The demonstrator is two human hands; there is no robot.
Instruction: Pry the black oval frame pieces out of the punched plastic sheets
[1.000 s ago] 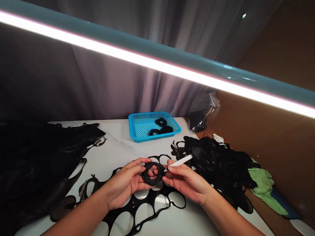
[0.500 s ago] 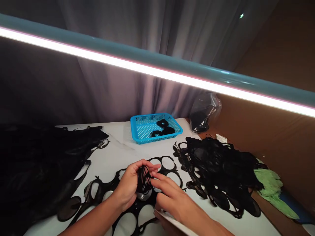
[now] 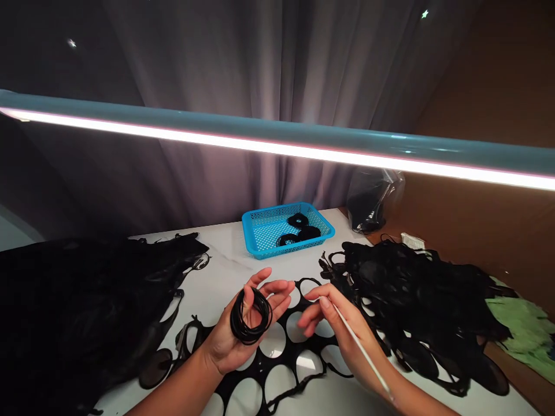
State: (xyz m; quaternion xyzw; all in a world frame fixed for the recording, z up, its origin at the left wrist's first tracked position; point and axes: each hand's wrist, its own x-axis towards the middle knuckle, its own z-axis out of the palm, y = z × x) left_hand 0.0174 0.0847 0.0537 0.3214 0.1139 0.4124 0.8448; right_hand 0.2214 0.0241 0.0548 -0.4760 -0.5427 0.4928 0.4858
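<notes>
A bundle of thin black rings (image 3: 237,325) rests on the upturned palm of my left hand (image 3: 223,351), its thumb hooked through and over them while the other fingers stretch out. To the right, my right hand (image 3: 349,330) pinches a thin white stick (image 3: 363,351) under its thumb; the stick slants down along the hand toward the wrist. The fingertips of the two hands are apart. Beneath them on the table lies a black sheet with large round holes (image 3: 289,351).
A blue basket (image 3: 289,251) at the back holds several black ring bundles (image 3: 299,221). Black cut fabric is heaped at left (image 3: 87,323) and right (image 3: 403,289). Behind the right heap are a clear bag (image 3: 370,202) and green cloth (image 3: 522,329). A lit tube lamp (image 3: 277,136) crosses overhead.
My right hand has drawn away to the right from the black rings. My left hand has turned palm up and opened its fingers under them. The camera view has shifted.
</notes>
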